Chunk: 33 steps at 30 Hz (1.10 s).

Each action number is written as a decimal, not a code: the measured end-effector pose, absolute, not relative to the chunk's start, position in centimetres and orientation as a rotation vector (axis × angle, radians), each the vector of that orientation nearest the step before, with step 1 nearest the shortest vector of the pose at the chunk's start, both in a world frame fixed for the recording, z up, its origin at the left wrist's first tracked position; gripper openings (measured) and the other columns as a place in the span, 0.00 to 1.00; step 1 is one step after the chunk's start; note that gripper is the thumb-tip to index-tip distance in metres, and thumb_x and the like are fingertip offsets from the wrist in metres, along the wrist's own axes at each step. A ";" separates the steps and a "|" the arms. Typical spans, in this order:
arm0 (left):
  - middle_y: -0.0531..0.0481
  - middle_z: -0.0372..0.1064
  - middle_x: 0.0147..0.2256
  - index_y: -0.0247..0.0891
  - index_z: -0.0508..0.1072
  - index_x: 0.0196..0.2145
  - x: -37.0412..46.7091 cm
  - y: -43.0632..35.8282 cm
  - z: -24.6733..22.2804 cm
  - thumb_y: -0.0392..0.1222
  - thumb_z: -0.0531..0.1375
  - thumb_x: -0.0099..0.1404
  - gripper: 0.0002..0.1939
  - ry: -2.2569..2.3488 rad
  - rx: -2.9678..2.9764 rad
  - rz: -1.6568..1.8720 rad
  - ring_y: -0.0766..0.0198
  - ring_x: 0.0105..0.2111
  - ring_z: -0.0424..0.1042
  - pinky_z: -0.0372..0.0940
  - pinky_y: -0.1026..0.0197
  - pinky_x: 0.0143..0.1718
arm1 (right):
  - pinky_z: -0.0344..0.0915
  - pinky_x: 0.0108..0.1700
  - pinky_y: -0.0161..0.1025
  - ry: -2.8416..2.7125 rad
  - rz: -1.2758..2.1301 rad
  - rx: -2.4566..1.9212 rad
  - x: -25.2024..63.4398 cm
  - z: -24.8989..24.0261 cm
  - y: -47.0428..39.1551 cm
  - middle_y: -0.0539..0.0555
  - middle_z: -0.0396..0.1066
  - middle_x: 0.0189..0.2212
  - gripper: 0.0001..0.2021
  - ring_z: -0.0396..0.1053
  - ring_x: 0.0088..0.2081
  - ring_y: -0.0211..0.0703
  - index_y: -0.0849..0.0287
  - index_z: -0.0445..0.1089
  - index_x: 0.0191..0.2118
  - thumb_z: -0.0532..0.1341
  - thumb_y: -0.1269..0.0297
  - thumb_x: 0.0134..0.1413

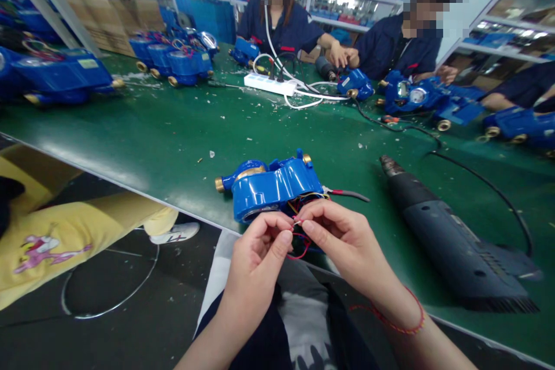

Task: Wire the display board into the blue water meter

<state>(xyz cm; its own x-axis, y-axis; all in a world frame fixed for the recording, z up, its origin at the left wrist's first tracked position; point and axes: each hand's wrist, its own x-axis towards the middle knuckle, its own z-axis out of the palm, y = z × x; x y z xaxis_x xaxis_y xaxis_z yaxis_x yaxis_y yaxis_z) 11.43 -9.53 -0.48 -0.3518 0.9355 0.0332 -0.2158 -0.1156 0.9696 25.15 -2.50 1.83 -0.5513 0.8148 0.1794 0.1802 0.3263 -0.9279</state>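
A blue water meter (277,185) with brass fittings lies on its side at the near edge of the green table, thin coloured wires coming out of its open end. Just in front of it, my left hand (262,248) pinches a thin wire (302,251) between thumb and forefinger. My right hand (336,234) is closed on a wire too, its fingertips almost meeting the left ones at a small pale joint. What exactly lies between the fingertips is partly hidden. Behind my right hand rests a tool with a red-and-black handle (349,193), touching the meter's end.
A black heat gun (451,237) lies at the right, its cord running back. Across the green table (173,127) are a white power strip (269,84), several blue meters (182,60) and two co-workers. Someone in yellow trousers (99,237) sits at my left.
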 end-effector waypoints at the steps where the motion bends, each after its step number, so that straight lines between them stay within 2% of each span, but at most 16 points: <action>1: 0.53 0.72 0.33 0.38 0.72 0.30 11.3 -9.5 -0.4 0.40 0.62 0.63 0.05 1.239 0.900 1.616 0.71 0.27 0.68 0.66 0.69 0.31 | 0.62 0.33 0.33 -1.937 1.233 -0.880 25.2 1.9 -2.4 0.51 0.71 0.30 0.06 0.67 0.32 0.38 0.58 0.71 0.33 0.60 0.64 0.60; 7: 0.53 0.71 0.29 0.37 0.71 0.34 10.7 -8.9 0.1 0.41 0.63 0.61 0.06 1.246 0.892 1.443 0.70 0.24 0.67 0.64 0.70 0.24 | 0.58 0.26 0.31 -1.853 1.191 -0.957 25.7 2.3 -2.0 0.50 0.69 0.27 0.06 0.62 0.25 0.34 0.59 0.70 0.32 0.59 0.64 0.59; 13: 0.53 0.71 0.33 0.37 0.70 0.34 10.7 -9.2 -0.2 0.41 0.62 0.61 0.06 1.292 0.875 1.453 0.73 0.21 0.67 0.65 0.69 0.23 | 0.57 0.24 0.30 -1.800 1.185 -0.921 25.9 1.8 -1.9 0.49 0.70 0.28 0.05 0.59 0.23 0.32 0.59 0.70 0.33 0.59 0.65 0.59; 17: 0.53 0.72 0.38 0.40 0.67 0.39 11.0 -10.2 -0.9 0.41 0.61 0.65 0.07 1.328 0.852 1.483 0.73 0.22 0.71 0.67 0.66 0.28 | 0.60 0.26 0.30 -1.851 1.132 -0.866 26.5 1.0 -1.9 0.49 0.72 0.32 0.05 0.63 0.25 0.31 0.57 0.71 0.35 0.58 0.68 0.61; 21: 0.57 0.73 0.24 0.40 0.66 0.43 11.3 -10.9 -1.3 0.43 0.60 0.66 0.10 1.385 0.842 1.416 0.69 0.25 0.73 0.65 0.67 0.30 | 0.64 0.32 0.30 -1.944 1.052 -0.819 27.2 0.3 -1.8 0.49 0.72 0.35 0.06 0.68 0.33 0.33 0.55 0.70 0.36 0.58 0.72 0.62; 23: 0.56 0.72 0.21 0.38 0.67 0.44 11.3 -11.0 -1.3 0.44 0.60 0.65 0.11 1.419 0.834 1.359 0.67 0.25 0.74 0.63 0.67 0.29 | 0.64 0.34 0.30 -1.985 1.003 -0.779 27.4 0.1 -1.7 0.49 0.72 0.35 0.06 0.69 0.35 0.33 0.55 0.70 0.37 0.58 0.72 0.63; 29: 0.51 0.73 0.23 0.34 0.71 0.42 10.9 -10.4 -1.3 0.47 0.63 0.58 0.17 1.524 0.789 1.299 0.62 0.24 0.73 0.64 0.62 0.28 | 0.66 0.39 0.30 -2.011 0.918 -0.710 27.4 -0.4 -1.8 0.48 0.72 0.36 0.06 0.70 0.38 0.33 0.54 0.69 0.38 0.57 0.73 0.63; 33: 0.51 0.71 0.25 0.35 0.73 0.38 11.0 -10.2 -1.5 0.48 0.62 0.58 0.15 1.560 0.887 1.224 0.63 0.23 0.68 0.60 0.62 0.25 | 0.66 0.40 0.30 -2.007 0.885 -0.710 27.3 -0.6 -1.9 0.48 0.71 0.35 0.07 0.70 0.39 0.33 0.54 0.68 0.37 0.57 0.74 0.63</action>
